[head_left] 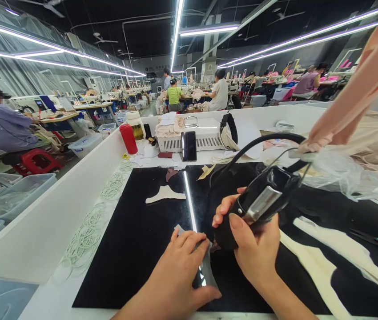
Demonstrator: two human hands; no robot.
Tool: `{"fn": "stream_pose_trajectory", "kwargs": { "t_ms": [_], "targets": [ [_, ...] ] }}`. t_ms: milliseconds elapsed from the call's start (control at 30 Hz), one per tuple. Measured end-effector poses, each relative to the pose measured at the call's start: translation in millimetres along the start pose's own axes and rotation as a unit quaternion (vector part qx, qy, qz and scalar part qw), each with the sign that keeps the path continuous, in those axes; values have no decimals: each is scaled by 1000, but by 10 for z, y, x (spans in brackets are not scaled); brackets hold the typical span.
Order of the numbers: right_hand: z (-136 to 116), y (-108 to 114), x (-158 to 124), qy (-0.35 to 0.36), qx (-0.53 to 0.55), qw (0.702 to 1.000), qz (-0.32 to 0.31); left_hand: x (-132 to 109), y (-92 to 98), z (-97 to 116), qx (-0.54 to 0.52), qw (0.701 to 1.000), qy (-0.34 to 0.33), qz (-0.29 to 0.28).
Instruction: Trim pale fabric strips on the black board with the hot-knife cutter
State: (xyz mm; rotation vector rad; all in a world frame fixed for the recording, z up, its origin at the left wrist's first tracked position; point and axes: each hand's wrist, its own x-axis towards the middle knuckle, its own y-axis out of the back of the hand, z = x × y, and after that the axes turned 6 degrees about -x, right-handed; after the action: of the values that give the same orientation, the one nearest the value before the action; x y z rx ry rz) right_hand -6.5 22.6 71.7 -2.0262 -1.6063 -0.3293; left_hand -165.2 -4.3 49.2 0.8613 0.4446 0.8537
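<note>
The right hand [255, 253] has a tight grip around a black corded tool [262, 200]. Its tip is by, maybe touching, a small grey cloth piece [209, 272] on the black mat [135, 235]. The left hand [175, 271] presses that piece down, grip loose.

On the mat [135, 249], a fabric strip [208, 269] lies at six o'clock, a corded tool [262, 200] just to its right. Beyond stand a phone [189, 146] at twelve and a bottle [128, 138] at eleven.
</note>
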Motion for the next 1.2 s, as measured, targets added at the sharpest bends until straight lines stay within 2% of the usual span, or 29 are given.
{"fn": "stream_pose_trajectory", "kwargs": {
  "t_ms": [367,633,800,933,1200],
  "targets": [
    [5,5,-5,11,21,1000,0,1,46,29,-6,1000,6,-10],
    [-18,-41,13,2,-2,1000,10,5,77,60,3,999,24,-29],
    [-61,-9,-59,-12,28,1000,3,-12,67,44,8,999,22,-35],
    [-56,-6,-110,-9,37,999,-15,-8,42,21,2,999,19,-28],
    [-120,-6,-129,-23,27,999,-8,9,33,1,1,1000,4,-12]
  ]
}}
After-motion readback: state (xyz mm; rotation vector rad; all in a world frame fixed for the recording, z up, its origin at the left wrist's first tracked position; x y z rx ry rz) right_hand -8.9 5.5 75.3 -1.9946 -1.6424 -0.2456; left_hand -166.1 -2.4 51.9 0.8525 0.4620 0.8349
